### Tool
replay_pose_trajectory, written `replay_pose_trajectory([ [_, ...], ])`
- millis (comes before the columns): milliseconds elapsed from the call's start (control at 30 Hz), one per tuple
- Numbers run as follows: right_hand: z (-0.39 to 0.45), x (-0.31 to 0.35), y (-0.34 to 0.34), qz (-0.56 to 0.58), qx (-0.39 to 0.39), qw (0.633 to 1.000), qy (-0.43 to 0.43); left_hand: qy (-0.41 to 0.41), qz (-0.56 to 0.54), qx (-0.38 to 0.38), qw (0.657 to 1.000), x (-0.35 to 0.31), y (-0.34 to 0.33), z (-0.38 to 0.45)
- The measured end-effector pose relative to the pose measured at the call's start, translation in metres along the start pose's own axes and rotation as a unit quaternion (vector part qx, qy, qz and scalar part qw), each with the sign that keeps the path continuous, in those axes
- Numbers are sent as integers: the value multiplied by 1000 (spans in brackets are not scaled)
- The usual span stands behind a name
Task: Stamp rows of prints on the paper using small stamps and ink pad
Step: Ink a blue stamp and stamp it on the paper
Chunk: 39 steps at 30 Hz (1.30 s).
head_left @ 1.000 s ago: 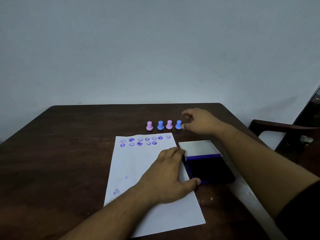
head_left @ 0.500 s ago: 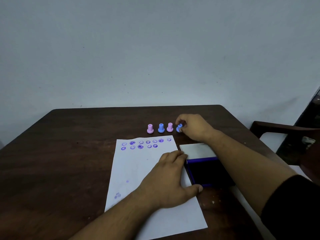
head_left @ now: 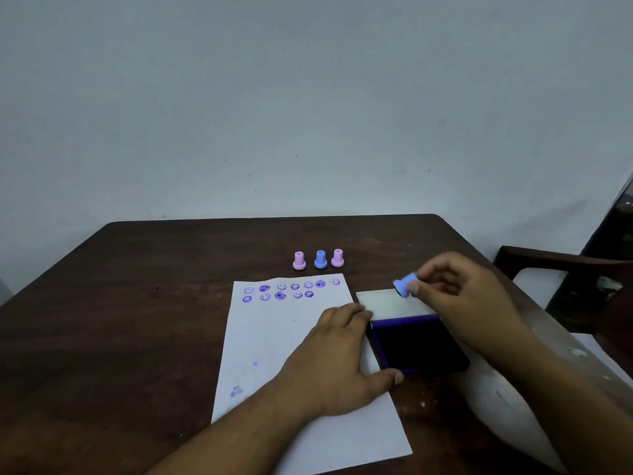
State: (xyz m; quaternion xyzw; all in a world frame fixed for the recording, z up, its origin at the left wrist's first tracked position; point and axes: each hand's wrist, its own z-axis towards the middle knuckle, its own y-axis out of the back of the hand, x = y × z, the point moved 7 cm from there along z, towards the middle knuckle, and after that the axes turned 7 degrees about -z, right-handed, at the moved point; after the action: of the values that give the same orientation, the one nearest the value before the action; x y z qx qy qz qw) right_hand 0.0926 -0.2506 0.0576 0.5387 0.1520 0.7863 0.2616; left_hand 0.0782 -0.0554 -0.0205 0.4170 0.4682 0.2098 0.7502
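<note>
A white paper (head_left: 274,341) lies on the dark wooden table (head_left: 137,303), with two rows of purple prints (head_left: 287,290) near its far edge. My left hand (head_left: 339,361) rests flat on the paper's right side, thumb against the open ink pad (head_left: 416,344). My right hand (head_left: 455,296) holds a blue stamp (head_left: 404,285) tilted sideways in the air above the pad's raised lid (head_left: 390,303). Three stamps stand in a line beyond the paper: pink (head_left: 299,260), blue (head_left: 320,259), pink (head_left: 337,258).
A dark wooden chair (head_left: 561,269) with a pale seat stands at the table's right edge. A plain pale wall rises behind the table. A few stray purple smudges (head_left: 236,390) mark the paper's lower left.
My right hand closed on the rightmost blue stamp, lifted it out of the line and carried it back toward the ink pad. My left hand stayed on the paper.
</note>
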Motion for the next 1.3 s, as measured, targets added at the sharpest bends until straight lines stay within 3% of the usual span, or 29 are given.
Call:
replay_pose_trajectory([
  [233,-55,-26,15,35,-36,998,-40,8,9,15,1000,-2,0,-1],
  [533,-64,-15,0,-82,-63,994,29,15,12,24,1000,-6,1,-3],
  [1300,-61,-7,-17,-162,-20,982,97,7,10,11,1000,-5,0,-2],
])
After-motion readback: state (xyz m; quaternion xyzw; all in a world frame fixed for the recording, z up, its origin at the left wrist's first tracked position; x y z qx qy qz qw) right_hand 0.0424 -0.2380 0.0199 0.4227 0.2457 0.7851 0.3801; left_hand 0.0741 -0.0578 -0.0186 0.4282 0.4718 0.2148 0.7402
